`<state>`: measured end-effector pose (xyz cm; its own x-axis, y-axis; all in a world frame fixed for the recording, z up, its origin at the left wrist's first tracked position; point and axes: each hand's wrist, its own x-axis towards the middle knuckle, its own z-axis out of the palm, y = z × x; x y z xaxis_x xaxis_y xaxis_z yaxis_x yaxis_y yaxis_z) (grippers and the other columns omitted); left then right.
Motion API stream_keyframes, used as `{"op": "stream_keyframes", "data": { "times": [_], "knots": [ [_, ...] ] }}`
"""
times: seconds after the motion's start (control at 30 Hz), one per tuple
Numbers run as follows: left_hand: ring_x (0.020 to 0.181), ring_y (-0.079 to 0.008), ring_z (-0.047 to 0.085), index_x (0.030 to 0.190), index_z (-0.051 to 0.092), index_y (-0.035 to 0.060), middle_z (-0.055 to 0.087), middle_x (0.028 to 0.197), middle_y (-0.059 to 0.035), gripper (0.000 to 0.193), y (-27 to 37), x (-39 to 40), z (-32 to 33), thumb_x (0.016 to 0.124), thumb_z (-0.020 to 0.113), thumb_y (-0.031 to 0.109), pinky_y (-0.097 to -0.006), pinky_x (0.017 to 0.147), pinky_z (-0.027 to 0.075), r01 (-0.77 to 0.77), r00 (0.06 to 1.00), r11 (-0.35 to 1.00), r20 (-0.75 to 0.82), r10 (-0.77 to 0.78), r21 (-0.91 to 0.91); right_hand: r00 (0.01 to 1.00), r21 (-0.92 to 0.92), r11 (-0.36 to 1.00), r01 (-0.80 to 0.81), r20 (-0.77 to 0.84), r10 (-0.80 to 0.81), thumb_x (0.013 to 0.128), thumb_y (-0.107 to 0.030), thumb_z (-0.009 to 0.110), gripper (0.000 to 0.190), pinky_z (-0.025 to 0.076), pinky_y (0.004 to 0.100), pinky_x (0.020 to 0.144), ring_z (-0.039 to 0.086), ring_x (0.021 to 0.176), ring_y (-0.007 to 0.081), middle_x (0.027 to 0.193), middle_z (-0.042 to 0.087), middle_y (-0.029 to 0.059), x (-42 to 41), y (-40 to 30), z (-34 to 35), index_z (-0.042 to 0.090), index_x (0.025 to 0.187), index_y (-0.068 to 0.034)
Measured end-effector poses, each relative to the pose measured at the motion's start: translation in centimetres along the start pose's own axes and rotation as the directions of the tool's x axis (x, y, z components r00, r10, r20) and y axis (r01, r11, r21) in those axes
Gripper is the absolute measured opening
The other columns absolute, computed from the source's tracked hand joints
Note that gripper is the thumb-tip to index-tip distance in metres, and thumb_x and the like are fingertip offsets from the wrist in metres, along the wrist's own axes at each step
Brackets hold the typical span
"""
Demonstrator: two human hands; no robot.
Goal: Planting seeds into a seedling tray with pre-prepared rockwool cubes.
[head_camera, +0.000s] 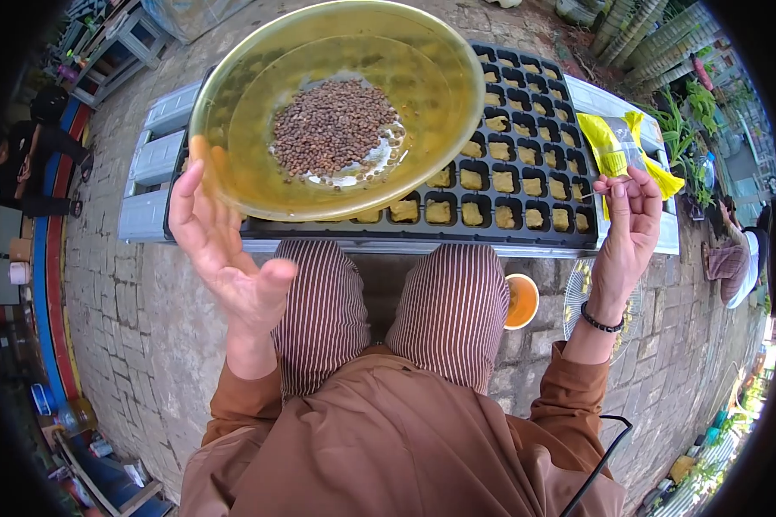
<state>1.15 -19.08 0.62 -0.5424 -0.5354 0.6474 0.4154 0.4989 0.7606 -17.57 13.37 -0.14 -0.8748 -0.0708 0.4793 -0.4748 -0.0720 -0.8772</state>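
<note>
A translucent yellow plastic bowl (443,97) is tilted towards me over the left part of a black seedling tray (427,236). Small brown seeds (333,126) lie heaped on its bottom, with a little shiny liquid along their lower edge. My left hand (233,258) supports the bowl's near left rim; its fingers show through the plastic and its thumb stands apart. Between thumb and fingers, my right hand (628,223) pinches a thin pointed stick (596,192) near the tray's right edge. Yellowish-brown plugs of growing medium (503,181) fill the tray's visible cells.
The tray rests on a grey slatted bench (155,161). A yellow plastic packet (611,139) lies right of it. Below stand an orange cup (522,300) and a round wire guard (575,304) on paving. People are at far left (45,155) and far right (740,258).
</note>
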Motion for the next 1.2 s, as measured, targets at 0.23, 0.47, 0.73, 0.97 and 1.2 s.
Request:
{"op": "stream_keyframes", "data": {
  "times": [0.23, 0.47, 0.73, 0.97, 1.2],
  "knots": [
    [0.138, -0.0289, 0.043, 0.146, 0.038, 0.0006, 0.046, 0.147, -0.0197, 0.051, -5.0, 0.4, -5.1, 0.108, 0.044, 0.034, -0.0435, 0.115, 0.031, 0.004, 0.914, 0.883, -0.359, 0.187, 0.469, 0.977, 0.245, 0.947, -0.21, 0.022, 0.211, 0.1, -0.007, 0.062, 0.031, 0.052, 0.031, 0.097, 0.066, 0.101, 0.0179, 0.108, 0.067, 0.0079, 1.2, 2.0, -1.9, 0.054, 0.13, -0.002],
    [0.128, -0.0241, 0.053, 0.135, 0.054, -0.003, 0.057, 0.137, -0.0169, 0.04, -8.0, 1.3, -10.0, 0.107, 0.048, 0.025, -0.0367, 0.109, 0.04, 0.345, 0.864, 0.859, -0.485, -0.134, 0.377, 0.948, 0.333, 0.891, -0.31, 0.039, 0.315, 0.098, -0.008, 0.066, 0.035, 0.05, 0.0289, 0.094, 0.065, 0.099, 0.0152, 0.107, 0.067, 0.0066, 2.1, 3.5, -2.6, 0.055, 0.131, -0.004],
    [0.114, -0.0167, 0.063, 0.13, 0.057, -0.0046, 0.068, 0.124, -0.0175, 0.029, -8.7, 1.7, -12.0, 0.106, 0.046, 0.006, -0.0302, 0.101, 0.048, 0.343, 0.832, 0.92, -0.517, -0.202, 0.192, 0.943, 0.35, 0.878, -0.326, 0.059, 0.327, 0.097, -0.011, 0.068, 0.036, 0.049, 0.0297, 0.095, 0.064, 0.095, 0.0146, 0.105, 0.066, 0.0053, 2.0, 2.2, -1.0, 0.056, 0.13, -0.003],
    [0.114, -0.0163, 0.062, 0.132, 0.056, -0.0034, 0.067, 0.127, -0.0151, 0.03, -8.4, 2.2, -12.2, 0.105, 0.05, 0.008, -0.0302, 0.102, 0.046, 0.368, 0.819, 0.902, -0.537, -0.201, 0.224, 0.938, 0.394, 0.852, -0.346, 0.112, 0.329, 0.098, -0.008, 0.066, 0.034, 0.051, 0.0308, 0.094, 0.064, 0.095, 0.016, 0.105, 0.066, 0.0078, 0.7, 1.4, 0.3, 0.055, 0.129, -0.001],
    [0.097, -0.0236, 0.062, 0.116, 0.058, 0.0052, 0.067, 0.117, -0.0139, 0.02, 3.0, -1.1, 0.5, 0.097, 0.062, 0.011, -0.0329, 0.086, 0.048, -0.47, 0.788, 0.675, -0.073, 0.611, 0.569, 0.997, -0.159, 0.985, 0.071, 0.019, -0.068, 0.097, 0.005, 0.062, 0.026, 0.055, 0.0251, 0.083, 0.069, 0.089, 0.0161, 0.098, 0.067, 0.0086, -0.8, -1.9, 0.9, 0.055, 0.122, 0.004]
  ]
}}
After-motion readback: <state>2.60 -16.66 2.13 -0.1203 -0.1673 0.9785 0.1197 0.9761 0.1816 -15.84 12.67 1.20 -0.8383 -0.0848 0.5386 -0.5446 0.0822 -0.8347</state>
